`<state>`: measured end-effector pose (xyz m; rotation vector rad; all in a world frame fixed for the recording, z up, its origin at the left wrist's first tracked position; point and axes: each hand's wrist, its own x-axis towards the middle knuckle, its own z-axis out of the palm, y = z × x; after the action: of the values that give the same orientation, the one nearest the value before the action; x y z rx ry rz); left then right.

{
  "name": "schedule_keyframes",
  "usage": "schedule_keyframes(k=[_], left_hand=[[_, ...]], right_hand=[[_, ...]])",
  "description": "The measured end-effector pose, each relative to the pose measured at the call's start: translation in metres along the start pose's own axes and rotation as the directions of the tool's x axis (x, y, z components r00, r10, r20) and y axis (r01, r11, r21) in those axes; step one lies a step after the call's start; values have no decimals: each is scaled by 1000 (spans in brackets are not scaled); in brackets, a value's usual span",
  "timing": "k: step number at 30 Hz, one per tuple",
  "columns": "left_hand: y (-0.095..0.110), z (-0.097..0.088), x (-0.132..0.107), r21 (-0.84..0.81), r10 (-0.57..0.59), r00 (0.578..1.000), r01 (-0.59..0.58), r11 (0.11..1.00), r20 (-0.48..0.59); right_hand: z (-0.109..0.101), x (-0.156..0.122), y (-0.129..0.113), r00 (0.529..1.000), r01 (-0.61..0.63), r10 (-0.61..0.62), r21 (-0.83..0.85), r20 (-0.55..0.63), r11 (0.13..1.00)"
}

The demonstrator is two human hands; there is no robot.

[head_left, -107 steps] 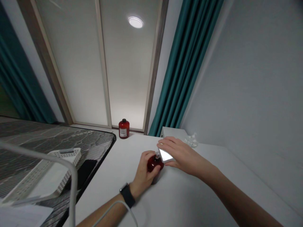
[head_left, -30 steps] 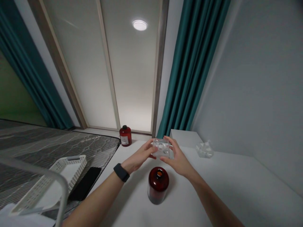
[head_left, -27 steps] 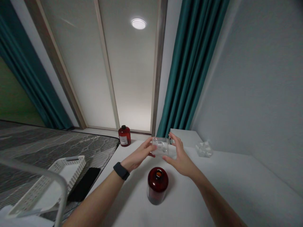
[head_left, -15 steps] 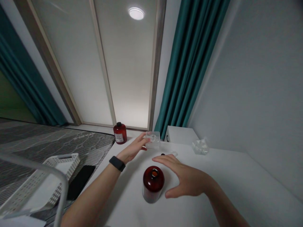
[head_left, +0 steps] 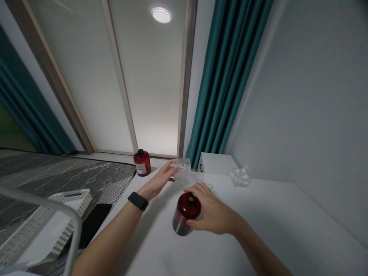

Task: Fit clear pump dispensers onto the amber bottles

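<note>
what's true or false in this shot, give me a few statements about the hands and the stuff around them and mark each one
1. The right hand is closed around a dark red bottle. True.
2. The left hand has nothing on its wrist. False: a black watch is on it.
3. A second red bottle with a white label stands at the far end of the white table. True.
4. The clear square case is in the right hand. False: it is at the left hand's fingertips.
5. The black phone lies on the white table. False: it lies on the dark patterned mat, beside the white basket.
</note>
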<state>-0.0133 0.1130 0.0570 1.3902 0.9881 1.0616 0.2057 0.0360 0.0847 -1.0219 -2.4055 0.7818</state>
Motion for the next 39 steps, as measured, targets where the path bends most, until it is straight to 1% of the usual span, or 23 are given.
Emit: schedule_keyframes(k=[3,5,9,12,13,15,17,18,21,24,26,28,29,31,32,33,35,36,37,39], left_hand=[[0,-1,1,-3,19,1000,-19,1000,-21],[-1,-1,1,-8,28,999,-28,1000,-27],[0,0,2,-13,38,999,-39,999,-35],[4,5,0,-32,31,999,-32,999,-28],[7,7,-2,-40,33,999,-34,999,-25],[12,11,-5,-47,43,999,-44,998,-25],[16,15,-7,-39,56,998,-57,998,-30],[18,17,-8,-31,60,998,-61,998,-31],[20,20,-10,-11,58,998,-58,998,-30],[20,22,-10,-2,53,998,-53,999,-31],[19,24,-10,-28,47,997,-49,998,-55],[18,27,-10,-79,38,996,-44,996,-81],[18,29,-9,-103,34,996,-43,994,-86],[16,31,-9,-129,33,996,-43,991,-78],[16,32,-9,-126,36,997,-44,991,-71],[16,33,-9,-112,38,997,-45,993,-64],[16,34,-11,-76,45,998,-48,996,-35],[17,35,-12,-61,51,999,-52,997,-10],[18,35,-13,-54,59,998,-58,997,18],[20,37,-16,-55,75,994,-71,996,80]], right_hand=[[2,0,3,996,-61,53,-99,-75,993],[2,2,5,988,-125,110,-140,-107,982],[6,4,1,956,-279,262,-133,-134,951],[7,2,-3,929,-363,346,-137,-133,922],[6,0,-3,927,-372,358,-132,-114,919],[1,-4,-2,937,-349,348,-90,-28,933],[-6,-8,2,953,-291,291,-14,85,957],[-9,-10,3,957,-271,269,4,108,963],[-12,-11,4,968,-239,238,5,81,971],[-11,-10,4,966,-254,254,-25,35,967],[-13,-11,8,963,-267,267,-22,36,963],[-22,-14,17,961,-270,269,12,60,963],[-27,-15,22,963,-268,267,39,45,963],[-37,-16,33,952,-302,304,70,-24,951],[-40,-15,38,947,-305,313,105,-66,946],[-42,-13,42,941,-286,307,151,-139,946],[-39,-7,46,904,-234,298,231,-305,944],[-35,-3,46,882,-215,301,256,-363,942],[-31,1,46,871,-199,300,278,-390,940],[-21,7,45,875,-169,291,318,-387,933]])
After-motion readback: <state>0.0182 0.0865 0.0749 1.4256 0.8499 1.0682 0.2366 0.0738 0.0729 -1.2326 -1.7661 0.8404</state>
